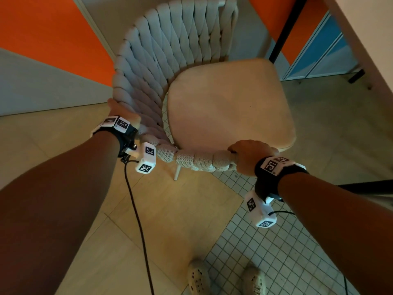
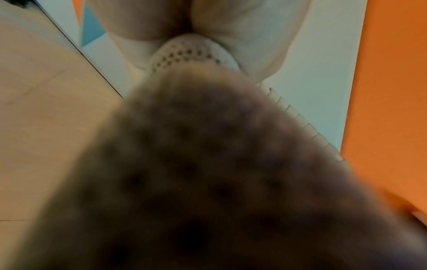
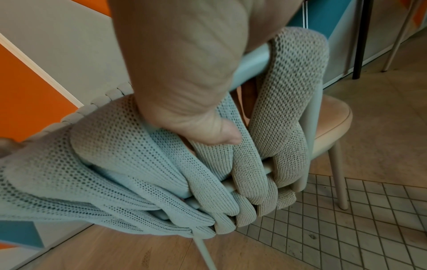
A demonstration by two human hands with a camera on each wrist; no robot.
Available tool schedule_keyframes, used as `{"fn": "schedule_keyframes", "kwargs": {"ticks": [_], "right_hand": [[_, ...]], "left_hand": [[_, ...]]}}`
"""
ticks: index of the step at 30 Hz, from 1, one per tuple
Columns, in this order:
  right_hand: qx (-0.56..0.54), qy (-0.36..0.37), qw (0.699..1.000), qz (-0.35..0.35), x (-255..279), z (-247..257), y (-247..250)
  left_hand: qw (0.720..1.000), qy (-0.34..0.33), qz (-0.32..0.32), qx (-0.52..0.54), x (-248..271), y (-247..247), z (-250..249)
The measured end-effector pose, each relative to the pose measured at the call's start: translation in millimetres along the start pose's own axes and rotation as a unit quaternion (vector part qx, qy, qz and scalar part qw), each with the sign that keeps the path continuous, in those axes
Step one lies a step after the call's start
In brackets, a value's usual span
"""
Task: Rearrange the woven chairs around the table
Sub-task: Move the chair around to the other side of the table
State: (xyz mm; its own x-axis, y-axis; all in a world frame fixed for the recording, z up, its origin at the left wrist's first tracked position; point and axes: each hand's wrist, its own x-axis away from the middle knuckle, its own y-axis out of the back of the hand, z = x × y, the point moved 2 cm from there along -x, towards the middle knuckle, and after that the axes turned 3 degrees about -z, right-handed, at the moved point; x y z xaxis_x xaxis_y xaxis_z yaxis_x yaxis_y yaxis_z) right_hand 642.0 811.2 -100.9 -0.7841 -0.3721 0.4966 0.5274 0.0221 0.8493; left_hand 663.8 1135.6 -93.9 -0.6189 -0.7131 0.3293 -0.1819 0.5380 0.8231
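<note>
Knitted-rope woven chair (image 1: pixel 161 67), both hands gripping rim

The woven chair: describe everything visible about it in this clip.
The chair has a curved back and arms wrapped in thick pale knitted bands over a light tube frame, a tan cushion and slim pale legs. It sits tilted in the head view. The left hand grips its top rail, and the right hand grips the rail's end.

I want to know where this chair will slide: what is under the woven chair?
Under the woven chair lie wood-look flooring and small white tiles; one pale leg shows. The seat cushion hides the floor directly below.
</note>
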Motion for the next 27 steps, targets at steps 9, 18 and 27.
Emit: {"fn": "schedule_keyframes", "kwargs": {"ticks": [9, 18, 27], "right_hand": [[-0.001, 0.017, 1.0, 0.008, -1.3, -2.8, -0.7], [0.01, 0.032, 0.994, 0.103, -5.4, 13.8, 11.7], [-0.013, 0.08, 0.996, 0.032, -15.2, 61.3, 5.0]], "left_hand": [[1.0, -0.022, -0.014, 0.01, -8.4, -7.0, 1.5], [1.0, -0.024, -0.003, 0.009, -14.2, -6.8, 2.3], [0.996, -0.005, 0.051, -0.071, -13.7, -0.6, 4.0]]}}
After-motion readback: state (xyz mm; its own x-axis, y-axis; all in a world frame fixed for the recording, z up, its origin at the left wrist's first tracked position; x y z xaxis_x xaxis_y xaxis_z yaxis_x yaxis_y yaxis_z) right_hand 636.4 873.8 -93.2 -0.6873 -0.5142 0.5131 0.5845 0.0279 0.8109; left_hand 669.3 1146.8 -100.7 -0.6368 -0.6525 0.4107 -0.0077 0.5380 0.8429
